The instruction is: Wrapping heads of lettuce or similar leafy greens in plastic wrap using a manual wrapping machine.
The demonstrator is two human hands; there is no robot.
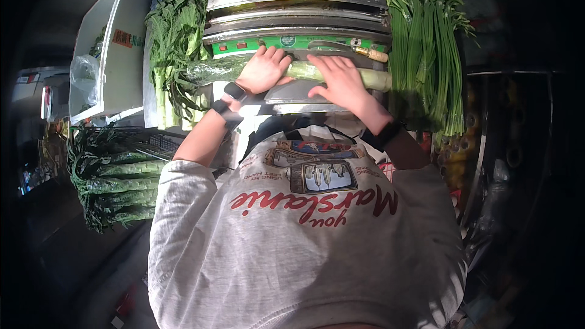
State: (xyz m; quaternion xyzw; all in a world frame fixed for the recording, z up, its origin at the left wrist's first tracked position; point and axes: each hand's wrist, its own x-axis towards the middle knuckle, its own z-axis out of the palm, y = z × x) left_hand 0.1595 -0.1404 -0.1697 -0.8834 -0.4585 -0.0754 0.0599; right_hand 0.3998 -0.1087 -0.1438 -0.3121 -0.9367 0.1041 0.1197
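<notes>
A long celtuce stem (304, 69) in clear film lies crosswise in front of me, its dark leafy end (212, 71) to the left. My left hand (265, 69) is curled over its middle, fingers on the far side and thumb towards me. On the pale part to the right, my right hand (340, 78) lies flat, with the thumb apart. Behind the stem stands a metal film-wrapping machine (297, 23) with a green switch panel (333, 43). A wooden-handled knife (372, 54) rests against that panel, just beyond my right hand.
Leafy celtuce (178, 41) is heaped left of the machine, and long thin green stalks (422, 55) are stacked at its right. More celtuce stems (130, 185) lie lower left, below a white foam box (103, 50) holding a clear plastic bag (84, 77).
</notes>
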